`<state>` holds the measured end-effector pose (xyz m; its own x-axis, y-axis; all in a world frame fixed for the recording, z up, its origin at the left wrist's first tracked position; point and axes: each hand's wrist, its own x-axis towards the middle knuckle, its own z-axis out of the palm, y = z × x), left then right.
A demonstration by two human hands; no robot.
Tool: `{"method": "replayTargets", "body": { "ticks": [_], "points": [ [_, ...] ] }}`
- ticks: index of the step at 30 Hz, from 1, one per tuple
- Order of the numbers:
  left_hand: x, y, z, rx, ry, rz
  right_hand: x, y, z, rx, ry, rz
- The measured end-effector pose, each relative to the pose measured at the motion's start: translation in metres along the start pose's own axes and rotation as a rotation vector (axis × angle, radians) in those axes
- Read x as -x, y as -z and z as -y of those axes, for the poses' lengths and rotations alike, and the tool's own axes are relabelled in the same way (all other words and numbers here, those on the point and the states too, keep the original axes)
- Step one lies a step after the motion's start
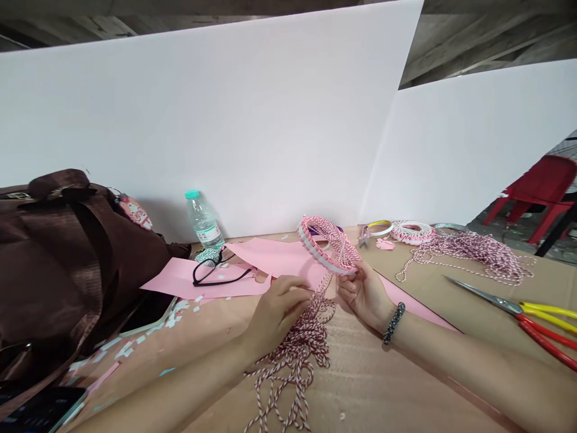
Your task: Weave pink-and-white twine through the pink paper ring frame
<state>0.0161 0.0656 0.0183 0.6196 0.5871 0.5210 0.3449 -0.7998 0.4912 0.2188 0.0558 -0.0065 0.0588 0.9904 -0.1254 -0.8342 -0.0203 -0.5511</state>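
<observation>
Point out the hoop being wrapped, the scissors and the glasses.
Hoop [329,243], head view, on its wrapped rim.
Scissors [541,319], head view, near the handles.
Glasses [211,270], head view, on the black frame.

Scissors [536,319] handles and phone [40,412] cut by frame edges; bottle [204,220] label unreadable; twine [293,355] end hidden under left hand [274,313].

Bag [58,258] left, scissors [523,316] right, hoop [329,245] between.

Red-white striped twine [297,349]; pink paper [274,258]; brown bag [67,258]; scissors [536,322] red-yellow handled.
</observation>
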Motion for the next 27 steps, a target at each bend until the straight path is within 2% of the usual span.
{"method": "replayTargets", "body": {
  "ticks": [1, 3, 5, 6, 7, 10, 12, 14, 15, 18, 20, 22, 25, 27],
  "points": [
    [0.003, 0.001, 0.002, 0.002, -0.137, 0.002, 0.0, 0.0, 0.0, 0.01, -0.005, -0.006],
    [0.012, 0.0, 0.005, 0.024, -0.359, 0.096, 0.001, -0.001, 0.0, 0.034, -0.009, 0.001],
    [0.019, -0.002, 0.008, 0.072, -0.443, 0.239, 0.001, -0.001, 0.0, 0.042, -0.007, 0.024],
    [0.021, -0.003, 0.008, 0.091, -0.418, 0.279, 0.001, -0.001, 0.0, 0.038, -0.003, 0.033],
    [0.021, -0.004, 0.008, 0.095, -0.337, 0.276, 0.001, -0.001, 0.0, 0.031, 0.002, 0.037],
    [0.014, -0.006, 0.004, 0.052, 0.087, 0.104, 0.001, -0.002, 0.0, 0.009, 0.011, 0.013],
    [0.006, -0.005, 0.001, 0.031, 0.285, 0.054, 0.001, -0.002, 0.0, -0.001, 0.005, -0.001],
    [0.001, -0.005, -0.002, 0.022, 0.275, 0.093, 0.001, -0.002, 0.0, 0.0, 0.001, -0.004],
    [0.0, -0.004, -0.003, -0.005, 0.208, 0.102, 0.0, -0.001, 0.0, 0.001, 0.001, -0.004],
    [0.004, -0.003, -0.003, -0.073, -0.117, 0.061, -0.002, 0.001, 0.0, 0.01, 0.003, -0.001],
    [0.008, -0.003, -0.004, -0.034, -0.242, 0.041, -0.003, 0.003, 0.0, 0.014, 0.002, 0.012],
    [0.009, -0.004, -0.004, -0.002, -0.179, 0.013, -0.003, 0.003, -0.001, 0.014, 0.0, 0.023],
    [0.006, -0.004, -0.004, -0.045, 0.027, -0.021, -0.001, 0.002, -0.001, 0.019, -0.021, 0.037],
    [0.003, -0.004, -0.003, 0.016, 0.135, -0.008, 0.002, -0.001, -0.002, 0.038, -0.043, 0.062]
  ]
}}
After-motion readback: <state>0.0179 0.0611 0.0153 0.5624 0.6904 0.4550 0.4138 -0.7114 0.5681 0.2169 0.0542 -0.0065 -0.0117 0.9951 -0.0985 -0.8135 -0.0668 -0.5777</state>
